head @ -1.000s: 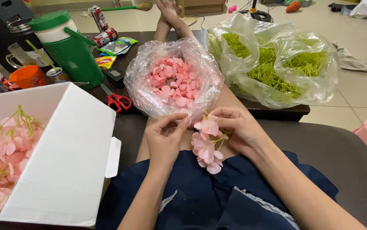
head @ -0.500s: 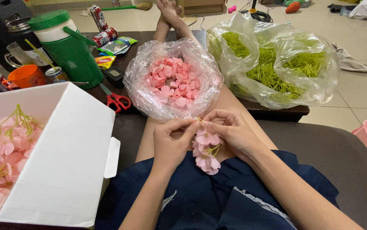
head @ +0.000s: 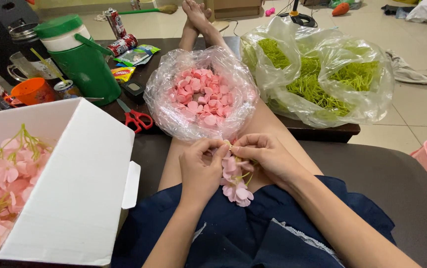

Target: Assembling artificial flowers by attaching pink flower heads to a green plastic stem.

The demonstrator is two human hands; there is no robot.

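Over the person's lap, the left hand [head: 201, 166] and right hand [head: 263, 156] both pinch a small cluster of pink fabric blossoms on green stems [head: 236, 181], fingertips meeting at its top, apparently steadying it for assembly.

Lighting: bright, even indoor light, soft from above; shadows faint. Glare: sheen on the clear plastic bags [head: 317, 74] and pale floor tiles [head: 422, 104]. Focus: sharp throughout, no motion blur. Distortion: wide-angle stretching at edges, notably the white box [head: 74, 198].
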